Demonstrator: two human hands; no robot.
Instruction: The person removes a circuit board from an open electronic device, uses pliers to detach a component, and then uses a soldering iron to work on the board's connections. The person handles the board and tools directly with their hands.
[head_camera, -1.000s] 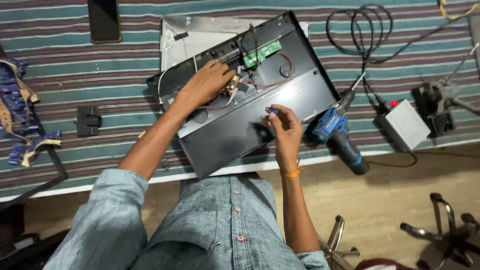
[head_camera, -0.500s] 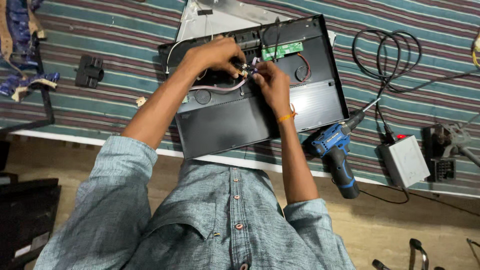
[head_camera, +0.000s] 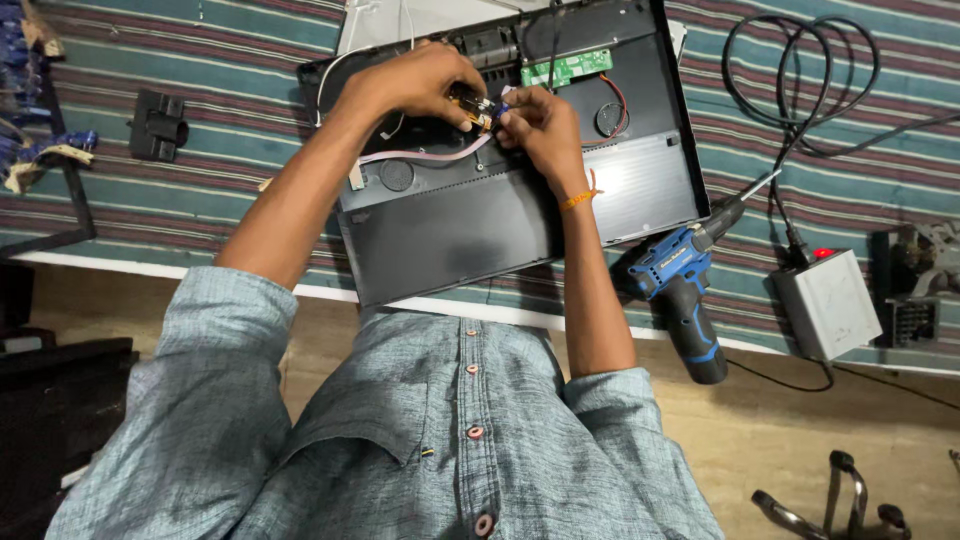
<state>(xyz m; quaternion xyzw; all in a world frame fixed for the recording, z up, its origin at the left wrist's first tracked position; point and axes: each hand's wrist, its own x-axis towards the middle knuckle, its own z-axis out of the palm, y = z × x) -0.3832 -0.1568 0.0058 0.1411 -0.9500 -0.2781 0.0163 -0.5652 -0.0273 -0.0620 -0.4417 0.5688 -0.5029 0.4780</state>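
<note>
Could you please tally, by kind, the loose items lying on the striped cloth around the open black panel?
Blue cordless drill: 1
Grey box with red button: 1
Coiled black cable: 1
Small black block: 1
Total: 4

small connector | yellowish, pinched over open black monitor back panel | panel flat on striped table

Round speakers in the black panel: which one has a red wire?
The right round speaker, below the green circuit board; the left round speaker shows none.
</note>
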